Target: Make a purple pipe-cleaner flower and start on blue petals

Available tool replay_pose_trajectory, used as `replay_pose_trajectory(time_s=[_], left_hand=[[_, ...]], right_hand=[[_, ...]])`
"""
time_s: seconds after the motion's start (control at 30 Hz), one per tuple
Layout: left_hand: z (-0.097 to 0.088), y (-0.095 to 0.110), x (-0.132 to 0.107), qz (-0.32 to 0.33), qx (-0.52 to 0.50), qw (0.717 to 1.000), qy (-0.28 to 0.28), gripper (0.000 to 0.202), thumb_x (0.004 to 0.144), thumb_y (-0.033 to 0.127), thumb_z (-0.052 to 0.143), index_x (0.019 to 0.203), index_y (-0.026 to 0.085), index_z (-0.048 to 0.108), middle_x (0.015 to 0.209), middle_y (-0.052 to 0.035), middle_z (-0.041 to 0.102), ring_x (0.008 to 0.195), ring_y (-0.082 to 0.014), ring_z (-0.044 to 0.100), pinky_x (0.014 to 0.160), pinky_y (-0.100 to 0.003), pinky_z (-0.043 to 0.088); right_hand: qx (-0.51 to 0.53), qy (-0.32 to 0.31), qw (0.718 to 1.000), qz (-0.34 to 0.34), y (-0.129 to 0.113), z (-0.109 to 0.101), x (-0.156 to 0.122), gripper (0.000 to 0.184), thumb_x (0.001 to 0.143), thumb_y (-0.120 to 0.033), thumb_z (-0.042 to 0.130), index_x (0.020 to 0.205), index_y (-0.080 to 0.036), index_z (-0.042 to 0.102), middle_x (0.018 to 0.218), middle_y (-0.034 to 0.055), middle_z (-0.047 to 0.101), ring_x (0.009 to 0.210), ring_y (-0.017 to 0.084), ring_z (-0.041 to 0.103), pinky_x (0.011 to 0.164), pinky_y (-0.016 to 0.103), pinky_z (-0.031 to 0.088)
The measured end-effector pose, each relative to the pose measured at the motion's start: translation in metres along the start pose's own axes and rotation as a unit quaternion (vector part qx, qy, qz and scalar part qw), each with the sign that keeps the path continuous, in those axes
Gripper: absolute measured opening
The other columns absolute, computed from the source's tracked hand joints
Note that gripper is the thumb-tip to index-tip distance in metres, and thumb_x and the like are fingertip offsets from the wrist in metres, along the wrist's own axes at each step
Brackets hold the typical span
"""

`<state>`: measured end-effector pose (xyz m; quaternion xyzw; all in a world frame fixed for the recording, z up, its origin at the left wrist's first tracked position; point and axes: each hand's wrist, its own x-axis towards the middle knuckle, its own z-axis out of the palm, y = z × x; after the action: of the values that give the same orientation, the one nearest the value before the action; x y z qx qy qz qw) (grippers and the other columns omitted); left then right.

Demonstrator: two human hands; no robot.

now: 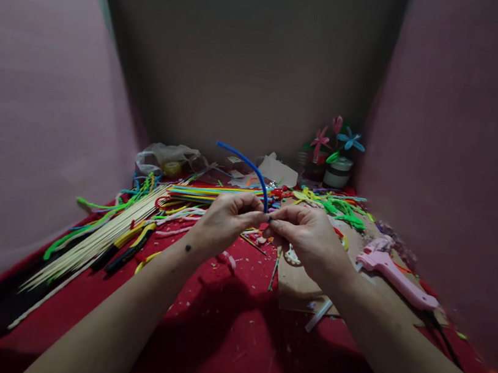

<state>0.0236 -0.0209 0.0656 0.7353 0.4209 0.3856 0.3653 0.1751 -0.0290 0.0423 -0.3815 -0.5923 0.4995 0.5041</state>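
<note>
A blue pipe cleaner (252, 165) curves up and to the left from between my fingertips, above the red-covered table. My left hand (234, 218) is closed in a pinch around its lower end. Close against it, my right hand (301, 234) pinches the same end, where a small dark blue bit shows between the fingers. The fingertips of both hands nearly meet, so the very end of the pipe cleaner is mostly hidden. Beneath the right hand lies a brown cardboard sheet (302, 289), with a small round patterned piece (291, 257) partly covered by the fingers.
Left lie a bundle of wooden sticks (97, 242) and yellow-black pliers (131, 247). Coloured sticks (197, 193) and green pipe cleaners (345, 212) lie behind my hands. A pink glue gun (398, 275) rests right, its cord trailing. Pipe-cleaner flowers (350, 140) stand in a jar (338, 173).
</note>
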Motion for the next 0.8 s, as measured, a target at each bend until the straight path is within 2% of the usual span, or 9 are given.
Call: replay_pose_trajectory(time_s=[0.1,0.17,0.27,0.37,0.5,0.6,0.7,0.8], left_hand=[[0.001,-0.001,-0.002,0.0,0.022,1.0,0.013,0.016,0.074,0.025,0.058,0.065,0.012,0.055,0.059,0.0032,0.047,0.058,-0.0082,0.041,0.054,-0.021,0.032],[0.0,0.001,-0.003,0.001,0.029,0.999,0.021,0.015,0.074,0.024,0.056,0.065,0.012,0.055,0.059,0.003,0.047,0.057,-0.0081,0.04,0.054,-0.021,0.031],[-0.003,0.003,-0.004,-0.014,0.012,1.0,0.019,0.015,0.073,0.026,0.057,0.067,0.012,0.055,0.06,0.003,0.048,0.055,-0.0076,0.039,0.053,-0.021,0.032],[-0.007,0.002,-0.003,-0.035,0.003,0.999,-0.006,0.018,0.072,0.03,0.058,0.071,0.011,0.058,0.062,0.0013,0.052,0.055,-0.0081,0.042,0.053,-0.022,0.033],[-0.01,0.0,-0.002,-0.041,0.022,0.998,-0.041,0.022,0.074,0.033,0.056,0.071,0.011,0.059,0.061,0.0006,0.052,0.054,-0.0081,0.041,0.051,-0.022,0.031],[-0.009,0.0,-0.002,-0.036,0.035,0.998,-0.041,0.02,0.075,0.031,0.054,0.071,0.012,0.058,0.061,0.001,0.051,0.054,-0.0077,0.04,0.05,-0.021,0.03],[-0.008,0.001,-0.003,-0.054,0.067,0.996,-0.037,0.017,0.073,0.026,0.054,0.062,0.013,0.054,0.054,0.0034,0.045,0.05,-0.0065,0.035,0.047,-0.02,0.027],[-0.009,0.002,-0.003,-0.07,0.11,0.991,-0.029,0.019,0.07,0.021,0.055,0.054,0.014,0.049,0.049,0.0055,0.038,0.046,-0.0054,0.029,0.044,-0.021,0.022]], right_hand=[[0.005,-0.001,1.0,0.012,0.002,-0.002,0.001,0.005,0.065,-0.017,0.063,0.065,-0.013,0.066,0.052,-0.0009,0.06,0.046,0.008,0.05,0.046,0.021,0.036],[0.039,-0.039,0.998,0.031,0.001,-0.006,0.002,0.01,0.066,-0.023,0.065,0.064,-0.013,0.067,0.055,0.0016,0.063,0.049,0.008,0.052,0.048,0.022,0.037],[0.093,-0.103,0.984,0.111,0.001,-0.012,0.002,0.016,0.067,-0.026,0.066,0.064,-0.011,0.068,0.059,0.0056,0.067,0.049,0.009,0.053,0.05,0.022,0.038],[0.115,-0.118,0.973,0.164,0.004,-0.015,0.002,0.013,0.062,-0.022,0.069,0.065,-0.01,0.068,0.061,0.0065,0.068,0.05,0.009,0.055,0.051,0.022,0.039],[0.079,-0.124,0.979,0.142,0.01,-0.015,0.002,0.012,0.064,-0.023,0.068,0.066,-0.011,0.068,0.057,0.0032,0.065,0.04,0.004,0.044,0.039,0.02,0.027],[0.05,-0.119,0.985,0.114,0.009,-0.013,0.001,0.011,0.067,-0.022,0.065,0.062,-0.012,0.065,0.056,0.0025,0.064,0.042,0.006,0.047,0.041,0.02,0.032],[-0.064,-0.097,0.989,0.09,0.004,-0.008,-0.002,0.015,0.07,-0.018,0.06,0.056,-0.013,0.061,0.049,0.0002,0.06,0.039,0.006,0.046,0.041,0.02,0.034],[-0.19,-0.073,0.977,0.06,-0.001,-0.002,-0.005,0.022,0.072,-0.012,0.053,0.05,-0.014,0.056,0.044,-0.0016,0.054,0.038,0.006,0.044,0.04,0.019,0.033]])
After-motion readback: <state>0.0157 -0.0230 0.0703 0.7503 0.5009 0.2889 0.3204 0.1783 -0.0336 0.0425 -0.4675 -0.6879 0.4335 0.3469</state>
